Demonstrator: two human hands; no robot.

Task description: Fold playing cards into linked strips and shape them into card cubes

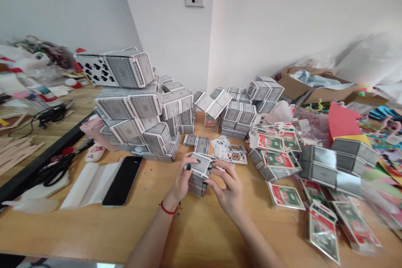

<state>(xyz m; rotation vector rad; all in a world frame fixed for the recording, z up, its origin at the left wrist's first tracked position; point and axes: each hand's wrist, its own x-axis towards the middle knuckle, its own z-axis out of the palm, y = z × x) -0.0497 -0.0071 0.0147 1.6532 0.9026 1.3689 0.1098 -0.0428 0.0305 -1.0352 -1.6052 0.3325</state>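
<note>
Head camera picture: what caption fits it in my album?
Two hands hold a playing-card block at a wooden table, near a black phone and stacked card blocks.

Wooden table (94, 234), black phone (122, 181), card blocks (157, 140), loose cards (238, 158)

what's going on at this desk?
Someone is working on a small block made of playing cards, with the left hand and right hand on either side of it. Loose cards lie just beyond. A tall stack of similar blocks stands to the left; card boxes lie scattered to the right.
</note>
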